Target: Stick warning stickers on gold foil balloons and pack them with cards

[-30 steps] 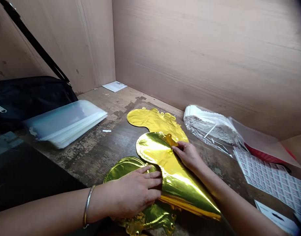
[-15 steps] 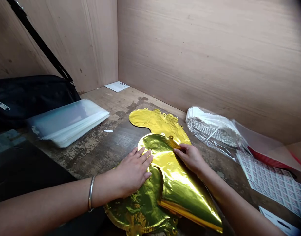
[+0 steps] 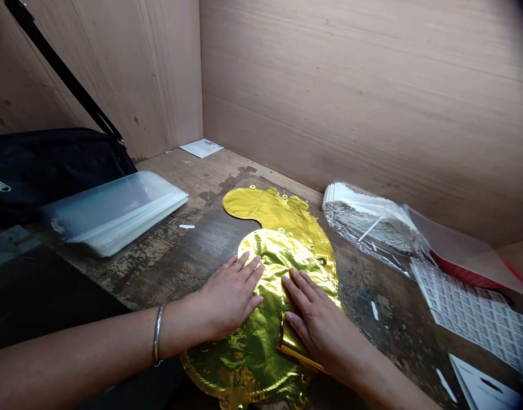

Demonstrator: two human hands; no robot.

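A flat, uninflated gold foil balloon lies across the table, with small tabs along its edge. On it rests a folded-over gold foil part, shiny and creased; whether this belongs to the same balloon I cannot tell. My left hand lies flat on the foil's left edge, fingers stretched out. Spread over the folded part, my right hand presses down, its fingers also extended. A rounded gold foil end reaches toward me below both hands.
Left of the balloon is a stack of clear plastic sleeves, beside a black bag. At right lie a plastic-wrapped bundle of white strips, a printed sticker sheet and a white card. Wooden panels enclose the back.
My right hand has gone from pinching the foil's upper right edge to lying flat on it. The right-hand flap is now folded inward. My left hand stays nearly still.
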